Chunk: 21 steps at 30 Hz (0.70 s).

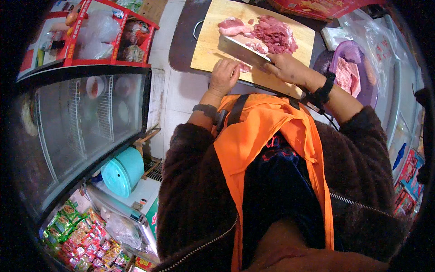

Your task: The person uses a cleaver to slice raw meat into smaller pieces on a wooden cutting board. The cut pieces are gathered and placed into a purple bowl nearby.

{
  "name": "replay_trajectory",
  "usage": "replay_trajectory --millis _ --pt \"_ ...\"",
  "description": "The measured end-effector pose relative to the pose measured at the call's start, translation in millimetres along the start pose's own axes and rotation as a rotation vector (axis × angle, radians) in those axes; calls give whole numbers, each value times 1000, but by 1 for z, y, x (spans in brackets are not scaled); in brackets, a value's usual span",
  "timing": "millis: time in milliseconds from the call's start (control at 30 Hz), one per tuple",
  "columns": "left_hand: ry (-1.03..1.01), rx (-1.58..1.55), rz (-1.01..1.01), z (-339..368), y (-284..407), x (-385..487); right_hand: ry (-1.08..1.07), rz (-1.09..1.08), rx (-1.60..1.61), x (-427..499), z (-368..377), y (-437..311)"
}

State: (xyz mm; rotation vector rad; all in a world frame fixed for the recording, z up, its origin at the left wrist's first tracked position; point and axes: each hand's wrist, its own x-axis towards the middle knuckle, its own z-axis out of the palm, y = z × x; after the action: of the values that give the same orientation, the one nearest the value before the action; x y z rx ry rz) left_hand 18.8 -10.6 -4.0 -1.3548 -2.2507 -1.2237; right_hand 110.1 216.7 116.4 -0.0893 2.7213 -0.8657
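Observation:
My right hand [290, 69] grips a cleaver [239, 51] whose broad blade stands on edge over a wooden cutting board [207, 44]. My left hand [225, 73] is at the board's near edge, its fingertips touching a small piece of raw meat [244, 67]. Beyond the blade lie a heap of sliced raw meat [275, 34], a larger pale pink piece [231, 26] and some bits partly hidden by the cleaver.
Right of the board, a purple basin [369, 93] holds raw meat, with plastic bags [370, 34] beside it. A red box [316, 8] stands behind. To the left are a glass-doored cooler [91, 112], a turquoise bucket [131, 166] and packaged snacks [85, 238].

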Motion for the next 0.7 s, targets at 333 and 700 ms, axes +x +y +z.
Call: replay_trajectory --millis 333,700 --pt "39 34 57 11 -4 -1 -58 38 11 11 21 -2" --pt "-111 -25 -24 -5 4 0 84 26 161 67 35 12"
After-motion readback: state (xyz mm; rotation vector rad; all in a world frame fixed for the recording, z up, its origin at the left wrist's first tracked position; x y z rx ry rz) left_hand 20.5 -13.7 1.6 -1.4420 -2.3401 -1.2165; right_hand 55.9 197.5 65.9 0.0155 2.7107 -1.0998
